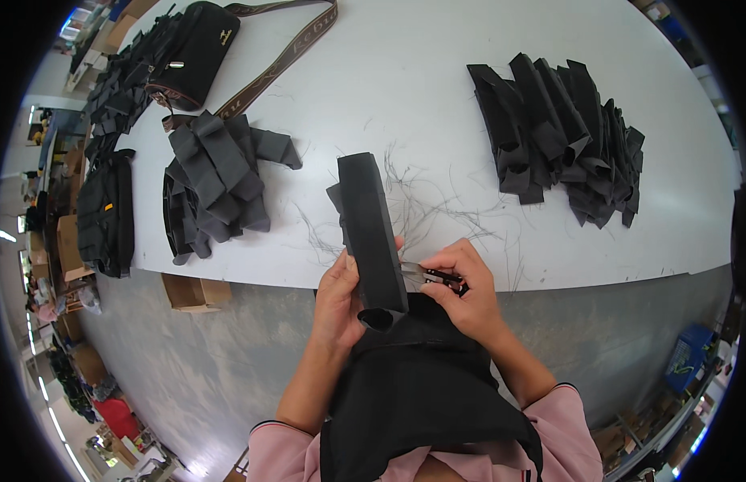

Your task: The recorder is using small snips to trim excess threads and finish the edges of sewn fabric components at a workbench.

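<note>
Apparently to keep its side steady beside the blades, the left hand (338, 291) grips a folded black fabric piece (371, 229) over the white table's (405, 72) near edge; the right hand (469, 291) clasps small snips (443, 278), loose threads (410, 210) scattered beyond.

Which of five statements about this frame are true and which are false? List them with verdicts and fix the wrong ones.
1. The left hand holds a black fabric piece, beside the right hand. True.
2. The right hand holds a pen. False: it holds small clippers.
3. Loose threads lie on the white table. True.
4. The long strap is bright yellow. False: the strap is brown.
5. A left pile and a right pile of dark pieces lie on the table. True.
</note>
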`<state>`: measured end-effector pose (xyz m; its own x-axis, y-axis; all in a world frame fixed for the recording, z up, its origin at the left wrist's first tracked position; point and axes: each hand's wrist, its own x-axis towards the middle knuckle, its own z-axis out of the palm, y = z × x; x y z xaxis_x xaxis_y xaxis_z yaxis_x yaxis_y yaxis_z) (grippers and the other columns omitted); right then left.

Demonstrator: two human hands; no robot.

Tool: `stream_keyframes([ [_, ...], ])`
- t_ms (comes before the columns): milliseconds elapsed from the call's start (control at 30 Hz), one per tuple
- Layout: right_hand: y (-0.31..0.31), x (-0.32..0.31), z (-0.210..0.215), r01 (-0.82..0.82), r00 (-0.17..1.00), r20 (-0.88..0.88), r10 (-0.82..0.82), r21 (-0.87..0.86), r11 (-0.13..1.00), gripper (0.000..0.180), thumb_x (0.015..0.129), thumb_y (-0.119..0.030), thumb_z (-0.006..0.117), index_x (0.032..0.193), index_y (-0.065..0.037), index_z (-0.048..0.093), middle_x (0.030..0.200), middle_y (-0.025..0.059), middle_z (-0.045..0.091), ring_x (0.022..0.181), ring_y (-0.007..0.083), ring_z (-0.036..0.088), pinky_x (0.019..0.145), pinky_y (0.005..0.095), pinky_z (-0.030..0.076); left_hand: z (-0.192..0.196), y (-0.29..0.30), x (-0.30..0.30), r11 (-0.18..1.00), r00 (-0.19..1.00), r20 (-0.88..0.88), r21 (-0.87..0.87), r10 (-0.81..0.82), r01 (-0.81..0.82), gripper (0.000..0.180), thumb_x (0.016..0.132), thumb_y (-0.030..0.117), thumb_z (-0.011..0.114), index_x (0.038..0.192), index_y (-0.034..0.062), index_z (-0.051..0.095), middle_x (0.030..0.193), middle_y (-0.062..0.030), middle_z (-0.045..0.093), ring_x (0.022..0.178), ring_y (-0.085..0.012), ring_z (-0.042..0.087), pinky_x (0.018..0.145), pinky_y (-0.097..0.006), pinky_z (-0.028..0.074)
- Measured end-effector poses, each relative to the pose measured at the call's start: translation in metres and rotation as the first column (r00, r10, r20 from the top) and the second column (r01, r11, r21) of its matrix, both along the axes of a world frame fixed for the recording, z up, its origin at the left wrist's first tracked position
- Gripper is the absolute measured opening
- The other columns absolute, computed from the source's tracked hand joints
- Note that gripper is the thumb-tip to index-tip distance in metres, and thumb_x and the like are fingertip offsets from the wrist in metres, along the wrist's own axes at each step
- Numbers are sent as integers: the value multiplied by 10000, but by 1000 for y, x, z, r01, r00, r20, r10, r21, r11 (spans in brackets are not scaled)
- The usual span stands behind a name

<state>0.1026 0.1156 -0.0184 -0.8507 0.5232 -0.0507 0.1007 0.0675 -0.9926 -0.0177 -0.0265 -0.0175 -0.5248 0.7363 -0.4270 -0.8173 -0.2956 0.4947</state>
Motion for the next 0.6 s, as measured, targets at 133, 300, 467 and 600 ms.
stream_keyframes([
  [133,1,-4,4,-14,998,-51,20,111,994,221,729,-15,695,937,-32,623,830,49,500,684,129,526,566,243,419,2,0,1,1000,1000,-8,-26,6,-6,433,947,210,487,1282,-47,388,1278,-232,482,1041,-219,580,869,-316,514],
  [300,-1,-1,6,56,992,-127,-3,415,908,214,725,-21,701,927,-22,629,801,68,506,672,160,539,555,271,439,8,0,1,999,999,-35,-49,-3,2,432,944,205,493,1280,-46,391,1264,-230,499,1046,-223,580,883,-322,502],
  [467,0,7,0,16,999,34,-13,-85,996,210,733,23,671,936,-5,625,830,51,482,735,112,540,635,234,432,7,0,0,997,997,-80,-71,-5,-1,433,944,215,492,1280,-41,395,1250,-222,514,1063,-229,573,902,-328,490],
  [600,0,0,-1,28,1000,5,-29,-469,883,214,737,38,658,944,2,618,841,41,470,761,90,531,679,223,428,9,1,1,997,997,-77,-76,-21,15,438,946,226,487,1281,-41,394,1255,-217,511,1079,-231,564,916,-331,481],
])
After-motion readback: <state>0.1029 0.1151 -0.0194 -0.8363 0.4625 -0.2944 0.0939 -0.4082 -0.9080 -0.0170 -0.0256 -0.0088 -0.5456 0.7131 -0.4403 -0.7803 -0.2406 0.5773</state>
